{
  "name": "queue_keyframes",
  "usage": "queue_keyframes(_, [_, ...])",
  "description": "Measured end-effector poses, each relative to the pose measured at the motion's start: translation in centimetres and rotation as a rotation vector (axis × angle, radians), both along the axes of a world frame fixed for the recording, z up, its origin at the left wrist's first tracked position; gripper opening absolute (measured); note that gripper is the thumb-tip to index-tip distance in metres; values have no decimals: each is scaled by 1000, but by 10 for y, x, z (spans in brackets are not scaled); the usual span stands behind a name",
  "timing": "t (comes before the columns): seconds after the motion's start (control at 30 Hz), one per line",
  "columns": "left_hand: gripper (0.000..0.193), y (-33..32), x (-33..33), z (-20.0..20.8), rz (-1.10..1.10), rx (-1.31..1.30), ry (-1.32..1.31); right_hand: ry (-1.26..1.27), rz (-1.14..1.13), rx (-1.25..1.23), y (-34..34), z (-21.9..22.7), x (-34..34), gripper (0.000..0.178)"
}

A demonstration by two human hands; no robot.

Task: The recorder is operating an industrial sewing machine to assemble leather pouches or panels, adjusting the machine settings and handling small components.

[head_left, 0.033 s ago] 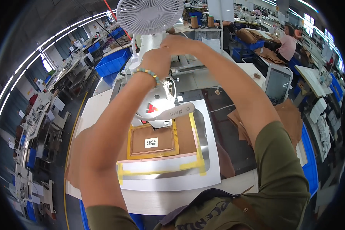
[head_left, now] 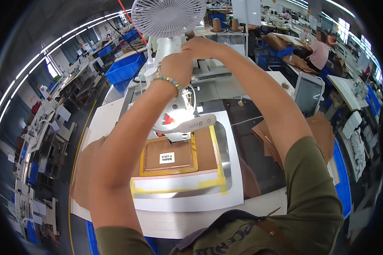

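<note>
My left hand (head_left: pixel 177 67), with a beaded bracelet at its wrist, is raised at the head of a white sewing machine (head_left: pixel 168 108). Beside it, almost touching, is my right hand (head_left: pixel 200 47). Both hands are closed with fingers curled inward; anything between them is too small or hidden to make out. Below, under the lit machine head, a yellow-edged frame (head_left: pixel 191 169) surrounds a brown panel (head_left: pixel 155 163) bearing a white label (head_left: pixel 167 157). Yellow tape (head_left: pixel 217 182) runs along the white sheet (head_left: pixel 178 205) beneath it.
A white fan (head_left: pixel 168 17) stands just beyond my hands. Brown pieces (head_left: pixel 323 131) lie by my right arm, near a screen (head_left: pixel 308 93). Another brown piece (head_left: pixel 87 165) lies left. A blue bin (head_left: pixel 125 68) and thread cones (head_left: pixel 217 24) are farther back. A person in pink (head_left: pixel 319 55) sits far right.
My two hands have shifted very slightly to the right at the machine head and stay close together. The framed panel and the machine look the same.
</note>
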State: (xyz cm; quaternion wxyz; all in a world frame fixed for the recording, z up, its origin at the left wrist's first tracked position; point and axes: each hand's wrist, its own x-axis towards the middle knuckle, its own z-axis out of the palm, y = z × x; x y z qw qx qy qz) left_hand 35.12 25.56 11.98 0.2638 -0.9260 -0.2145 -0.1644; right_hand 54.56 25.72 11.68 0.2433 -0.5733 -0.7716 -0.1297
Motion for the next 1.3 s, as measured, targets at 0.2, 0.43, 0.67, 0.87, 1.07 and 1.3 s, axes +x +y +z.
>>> queue_keyframes(0.2, [20, 0, 58, -32, 124, -41, 5, 106, 43, -412, -6, 59, -34, 21])
queue_keyframes(0.43, [34, 13, 108, -57, 193, -158, -795, -437, -79, -345, 32, 45, -97, 16])
queue_keyframes(0.67, [35, 10, 78, -35, 177, -264, 107, -219, -176, -290, 36, 44, -47, 13])
queue_keyframes(0.87, [34, 10, 81, -57, -8, -11, -231, -229, -202, -339, 26, 47, -84, 15])
queue_keyframes(1.07, [50, 12, 92, -46, 221, -168, 66, -354, -433, -377, 24, 51, -85, 27])
queue_keyframes(1.3, [48, 20, 90, -56, 58, -230, -97, -161, -293, -318, 46, 56, -91, 26])
